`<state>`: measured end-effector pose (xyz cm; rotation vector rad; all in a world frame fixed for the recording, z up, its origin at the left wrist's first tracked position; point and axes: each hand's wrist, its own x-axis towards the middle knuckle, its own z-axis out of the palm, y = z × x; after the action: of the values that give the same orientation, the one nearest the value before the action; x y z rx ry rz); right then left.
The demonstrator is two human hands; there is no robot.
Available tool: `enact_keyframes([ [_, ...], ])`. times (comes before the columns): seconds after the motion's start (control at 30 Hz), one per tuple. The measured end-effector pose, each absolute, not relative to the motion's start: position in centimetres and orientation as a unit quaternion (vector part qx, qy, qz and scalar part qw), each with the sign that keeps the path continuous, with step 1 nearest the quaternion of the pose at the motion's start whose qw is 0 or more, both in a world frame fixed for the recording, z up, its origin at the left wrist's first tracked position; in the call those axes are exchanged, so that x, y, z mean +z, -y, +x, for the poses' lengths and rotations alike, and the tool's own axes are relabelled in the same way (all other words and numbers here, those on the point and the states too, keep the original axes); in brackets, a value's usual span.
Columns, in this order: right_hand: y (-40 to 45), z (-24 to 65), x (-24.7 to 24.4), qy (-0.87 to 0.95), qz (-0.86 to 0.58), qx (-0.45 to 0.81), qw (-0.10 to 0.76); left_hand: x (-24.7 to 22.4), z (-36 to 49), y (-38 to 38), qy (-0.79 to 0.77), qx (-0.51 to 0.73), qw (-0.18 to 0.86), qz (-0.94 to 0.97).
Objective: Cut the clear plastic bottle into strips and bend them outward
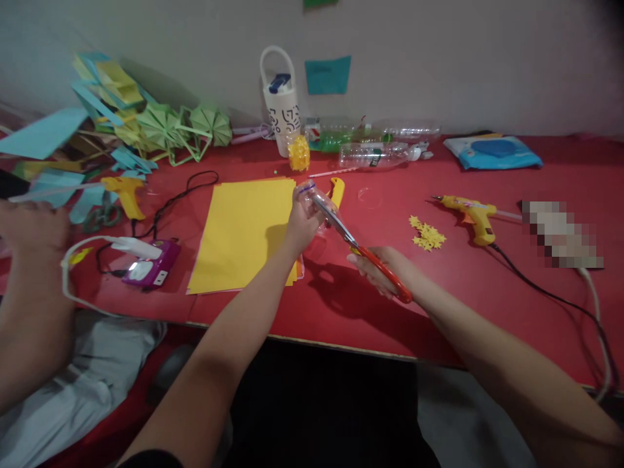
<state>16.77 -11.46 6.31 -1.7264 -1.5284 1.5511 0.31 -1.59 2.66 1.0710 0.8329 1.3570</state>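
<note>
My left hand (pixel 302 224) is closed on a clear plastic piece (pixel 308 190), apparently cut from a bottle, with a purplish rim. In my right hand (pixel 387 273) is a pair of scissors (pixel 373 260) with red handles. The blades point up and left and reach the plastic piece; whether they are parted is hard to see. Just behind my left hand a yellow curved handle (pixel 337 192) lies on the table, its other end hidden. A stack of yellow paper (pixel 244 234) lies to the left, partly under my left forearm.
Yellow paper stars (pixel 429 235) and a yellow glue gun (pixel 468 213) lie right. Clear bottles (pixel 373 156), a white tumbler (pixel 283 117) and a blue packet (pixel 497 153) line the wall. Left are another glue gun (pixel 125 194), a purple power adapter (pixel 155 265) and a co-worker's arm (pixel 34 279).
</note>
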Motion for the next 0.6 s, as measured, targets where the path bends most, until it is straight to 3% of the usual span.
enact_keyframes([
  [0.37,11.4,17.1,6.8,0.567,-0.567,0.567,0.185,2.4,-0.7,0.8,-0.365,0.620,0.576,0.388],
  [0.6,10.8,17.2,6.1,0.531,-0.600,0.530,0.277,1.7,-1.4,0.4,-0.325,0.590,0.633,0.381],
])
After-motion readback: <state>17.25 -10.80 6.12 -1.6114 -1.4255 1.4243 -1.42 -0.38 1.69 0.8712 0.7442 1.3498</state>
